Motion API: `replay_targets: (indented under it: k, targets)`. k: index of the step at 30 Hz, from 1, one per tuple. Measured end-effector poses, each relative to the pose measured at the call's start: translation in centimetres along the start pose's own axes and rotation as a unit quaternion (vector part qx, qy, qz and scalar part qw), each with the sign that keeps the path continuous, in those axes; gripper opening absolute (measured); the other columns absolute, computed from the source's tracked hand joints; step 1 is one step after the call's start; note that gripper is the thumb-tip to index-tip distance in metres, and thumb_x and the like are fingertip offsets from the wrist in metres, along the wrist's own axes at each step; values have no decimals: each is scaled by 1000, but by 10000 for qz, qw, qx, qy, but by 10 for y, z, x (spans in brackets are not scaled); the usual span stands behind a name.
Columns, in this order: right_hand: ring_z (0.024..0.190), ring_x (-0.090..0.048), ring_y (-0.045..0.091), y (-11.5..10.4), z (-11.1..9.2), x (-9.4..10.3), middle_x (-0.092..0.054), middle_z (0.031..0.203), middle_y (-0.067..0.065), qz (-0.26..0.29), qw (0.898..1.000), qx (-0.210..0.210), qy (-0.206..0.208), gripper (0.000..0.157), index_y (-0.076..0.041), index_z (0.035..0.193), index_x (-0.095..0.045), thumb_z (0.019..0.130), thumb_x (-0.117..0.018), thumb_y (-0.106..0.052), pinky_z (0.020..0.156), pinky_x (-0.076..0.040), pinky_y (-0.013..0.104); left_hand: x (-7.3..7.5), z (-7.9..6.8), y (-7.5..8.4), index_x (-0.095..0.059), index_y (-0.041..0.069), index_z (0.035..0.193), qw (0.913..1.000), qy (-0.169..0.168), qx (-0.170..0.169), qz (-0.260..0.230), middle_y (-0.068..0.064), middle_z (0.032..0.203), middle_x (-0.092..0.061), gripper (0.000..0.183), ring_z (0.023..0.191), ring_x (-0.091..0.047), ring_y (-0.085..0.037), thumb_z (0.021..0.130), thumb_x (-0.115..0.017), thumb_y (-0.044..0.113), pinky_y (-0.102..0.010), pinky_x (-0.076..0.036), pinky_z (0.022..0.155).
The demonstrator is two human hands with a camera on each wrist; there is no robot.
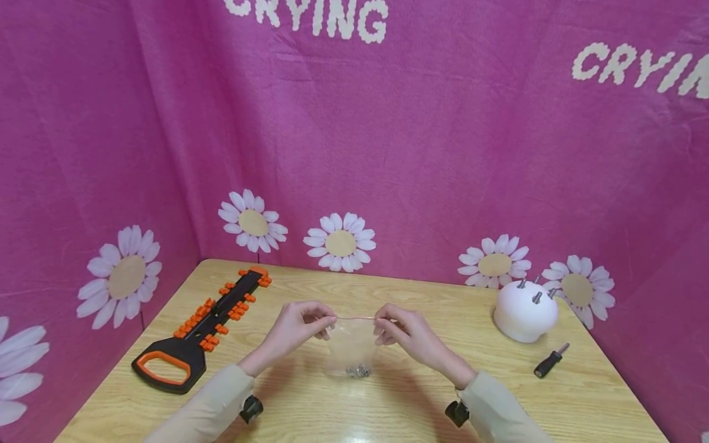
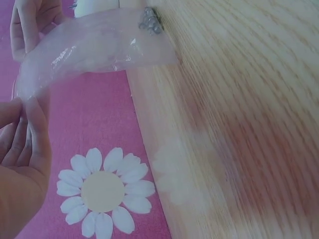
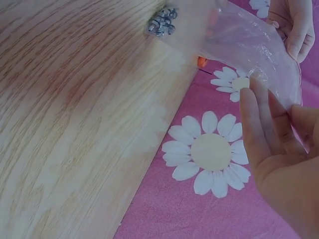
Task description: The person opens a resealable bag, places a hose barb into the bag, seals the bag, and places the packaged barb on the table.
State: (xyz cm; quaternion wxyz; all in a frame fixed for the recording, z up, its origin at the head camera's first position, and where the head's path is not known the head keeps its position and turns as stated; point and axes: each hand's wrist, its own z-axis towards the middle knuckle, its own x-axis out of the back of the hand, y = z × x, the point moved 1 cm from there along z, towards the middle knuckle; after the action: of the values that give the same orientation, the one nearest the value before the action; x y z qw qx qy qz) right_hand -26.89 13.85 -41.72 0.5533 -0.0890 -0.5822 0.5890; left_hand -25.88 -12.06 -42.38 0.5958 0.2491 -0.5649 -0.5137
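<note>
A clear plastic zip bag (image 1: 350, 346) with a thin red line along its top edge hangs between both hands over the table. My left hand (image 1: 299, 325) pinches its top left corner between thumb and fingers, and my right hand (image 1: 408, 331) pinches the top right corner. The top edge is stretched straight between them. Small shiny metal pieces (image 3: 162, 22) lie gathered in the bottom of the bag; their exact kind is hard to make out. In the left wrist view, the bag's film (image 2: 94, 45) looks slightly wrinkled, its lower end near the wood.
On the left of the wooden table (image 1: 310, 412) lies a black rack with orange clips (image 1: 172, 363). At the right stand a white rounded object (image 1: 525, 314) with metal posts on top and, before it, a black-handled screwdriver (image 1: 549, 363). Pink cloth (image 1: 343, 135) hangs behind.
</note>
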Motion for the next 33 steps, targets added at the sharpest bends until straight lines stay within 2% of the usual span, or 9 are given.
replay_targets:
  k: [7,12,16,20,23,29,33]
  targets:
    - [72,-74,30,-2,0,-6,-64,89,25,435,9976,-515,-176,23,6,102,-57,104,-48,-15,68,-60,45,4,2,-4,-73,3,98,9995,-240,145,-171,-12,86,-73,16,66,-69,-12,91,-71,18,-25,-58,63]
    - [71,-74,21,-1,0,-15,-64,91,24,809,9908,-1015,-394,23,4,103,-57,105,-48,-17,66,-60,44,10,1,-9,-71,-1,98,9953,-616,593,-457,-9,83,-70,18,62,-66,-11,92,-70,17,-30,-59,63]
    - [65,-72,14,1,0,-22,-63,90,15,1098,9819,-1444,-543,25,5,105,-57,104,-50,-19,65,-60,45,15,-1,-13,-70,-4,100,9889,-865,1030,-634,-5,80,-69,20,61,-65,-9,92,-69,15,-29,-59,63]
    - [62,-70,12,5,3,-26,-59,90,7,1246,9755,-1722,-564,27,6,107,-57,103,-52,-21,64,-60,42,20,-1,-14,-69,-7,104,9851,-984,1249,-660,-7,83,-71,22,61,-64,-8,94,-67,13,-28,-59,65]
    - [63,-70,14,9,9,-30,-59,91,6,1285,9738,-1806,-513,26,4,108,-58,103,-53,-21,66,-60,43,23,1,-16,-68,-7,105,9869,-942,1223,-466,-10,87,-71,23,64,-64,-8,94,-66,13,-30,-59,68]
    - [67,-71,15,21,28,-36,-61,90,7,1293,9743,-1806,-373,22,4,108,-60,102,-55,-17,71,-60,46,30,9,-21,-69,-3,99,9925,-641,992,316,-12,87,-68,15,70,-66,-15,94,-64,10,-38,-60,73]
    - [73,-71,18,27,39,-40,-65,91,12,576,9855,-1583,-194,18,2,102,-65,100,-58,-15,71,-61,38,33,16,-28,-68,-2,96,9919,-578,963,586,-13,85,-67,12,74,-67,-23,95,-63,8,-39,-60,72]
